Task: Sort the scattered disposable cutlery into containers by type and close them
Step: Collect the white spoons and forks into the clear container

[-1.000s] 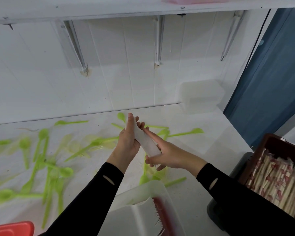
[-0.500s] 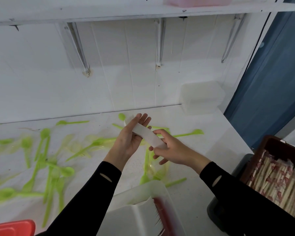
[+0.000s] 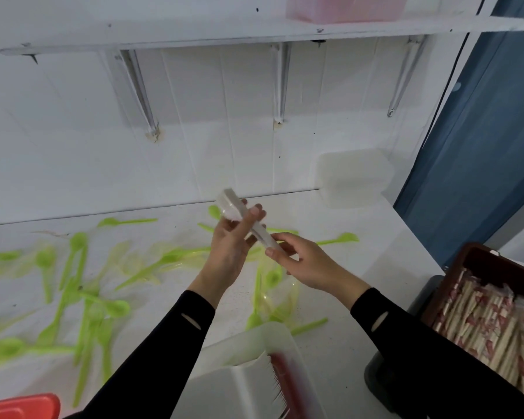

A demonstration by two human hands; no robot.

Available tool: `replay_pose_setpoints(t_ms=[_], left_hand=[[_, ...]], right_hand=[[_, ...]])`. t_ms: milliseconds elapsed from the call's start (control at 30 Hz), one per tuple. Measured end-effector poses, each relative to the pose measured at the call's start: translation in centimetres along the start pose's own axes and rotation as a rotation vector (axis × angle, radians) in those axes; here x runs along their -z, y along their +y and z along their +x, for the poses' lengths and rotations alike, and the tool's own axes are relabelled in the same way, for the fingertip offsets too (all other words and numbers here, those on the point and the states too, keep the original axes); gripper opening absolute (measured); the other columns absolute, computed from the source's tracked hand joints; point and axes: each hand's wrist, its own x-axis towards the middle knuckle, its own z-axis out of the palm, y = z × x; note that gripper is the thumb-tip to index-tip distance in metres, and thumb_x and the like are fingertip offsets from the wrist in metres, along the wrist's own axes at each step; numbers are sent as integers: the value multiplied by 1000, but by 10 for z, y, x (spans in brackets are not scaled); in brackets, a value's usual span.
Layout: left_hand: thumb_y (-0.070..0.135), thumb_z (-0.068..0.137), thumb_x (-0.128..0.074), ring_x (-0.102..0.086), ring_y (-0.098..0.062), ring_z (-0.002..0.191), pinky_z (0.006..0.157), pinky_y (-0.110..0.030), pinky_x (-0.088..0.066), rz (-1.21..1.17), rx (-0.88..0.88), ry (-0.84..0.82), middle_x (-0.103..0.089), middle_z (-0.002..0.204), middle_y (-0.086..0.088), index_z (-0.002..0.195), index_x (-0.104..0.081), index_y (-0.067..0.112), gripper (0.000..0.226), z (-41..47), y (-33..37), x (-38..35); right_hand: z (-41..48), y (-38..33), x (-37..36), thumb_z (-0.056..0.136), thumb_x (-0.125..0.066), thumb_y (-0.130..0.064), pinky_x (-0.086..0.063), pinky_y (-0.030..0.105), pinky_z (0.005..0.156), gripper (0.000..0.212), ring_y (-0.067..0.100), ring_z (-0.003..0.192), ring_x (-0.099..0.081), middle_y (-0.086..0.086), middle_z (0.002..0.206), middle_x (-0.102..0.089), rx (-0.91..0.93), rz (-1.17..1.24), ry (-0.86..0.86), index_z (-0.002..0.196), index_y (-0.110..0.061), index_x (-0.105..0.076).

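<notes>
The long white plastic cutlery piece (image 3: 230, 204) now tips higher toward eleven o'clock; my left hand (image 3: 227, 255) curls round it, my right hand (image 3: 309, 264) pinches its five-o'clock end.

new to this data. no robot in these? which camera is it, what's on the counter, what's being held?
There is no machine here: a person works with bare hands. All the pictures come from one wide-angle camera worn on the head, looking down, and the last shows the current moment. The left hand and right hand together hold a slim white plastic piece above the white counter. I cannot tell whether it is stacked cutlery or a case. Green spoons lie scattered on the counter. Nearest the camera stands a white container with something red inside. At right, a brown crate holds wrapped chopsticks.
</notes>
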Motion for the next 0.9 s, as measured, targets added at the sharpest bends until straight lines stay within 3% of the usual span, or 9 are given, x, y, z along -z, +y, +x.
replay_pose_setpoints(t_ms=[100, 233, 400, 567, 733, 833, 900], left_hand=[[11, 80, -74, -64, -25, 115, 92, -41, -55, 194, 34, -112, -65, 126, -10, 132, -51, 9, 57, -3, -3, 1], [17, 84, -67, -66, -28, 110, 83, -36, -58, 126, 45, -56, -65, 124, -14, 130, -53, 6, 49, -7, 8, -1], [32, 89, -60, -66, -21, 105, 87, -38, -56, 240, -97, 22, -70, 116, 0, 122, -60, 21, 35, -25, 30, -5], [45, 91, -50, -67, -19, 99, 80, -34, -57, 536, -63, -71, -69, 119, 2, 128, -58, 25, 43, -78, 58, -1], [43, 95, -47, -66, -15, 89, 77, -32, -56, 729, 51, -197, -70, 116, 2, 125, -58, 19, 40, -133, 68, 7], [38, 95, -50, -68, -17, 97, 81, -32, -56, 799, 152, -256, -69, 119, 3, 125, -55, 12, 40, -160, 59, 15], [34, 93, -57, -68, -15, 101, 84, -31, -56, 874, 186, -295, -69, 120, 3, 124, -57, 11, 39, -177, 48, 24]], right_hand=[[0, -3, 0, 96, -57, -37, -55, 34, 88, 16, 5, 98, -64, -8, 109, -70, 6, 115, -20, 112, -35, -59], [0, -10, -3, 97, -55, -40, -55, 36, 82, 14, 14, 91, -68, -2, 106, -73, -19, 184, -36, 109, -32, -59], [1, -18, 2, 99, -22, -62, -52, 27, 63, 58, 14, 72, -66, 2, 96, -75, -181, 255, -79, 114, -23, -63], [5, -12, -4, 98, -17, -65, -49, 26, 59, 69, 17, 66, -63, 4, 87, -73, -210, 183, -113, 107, -17, -66], [3, -1, -10, 102, -28, -53, -46, 25, 57, 51, 18, 65, -61, 2, 83, -69, -241, -33, -248, 109, -17, -64], [0, 7, -10, 100, -43, -31, -44, 23, 54, 25, 18, 68, -60, 1, 84, -66, -207, -225, -312, 103, -13, -61], [-4, 10, -9, 99, -47, -26, -44, 22, 52, 19, 18, 66, -60, 2, 84, -67, -177, -233, -328, 100, -12, -60]])
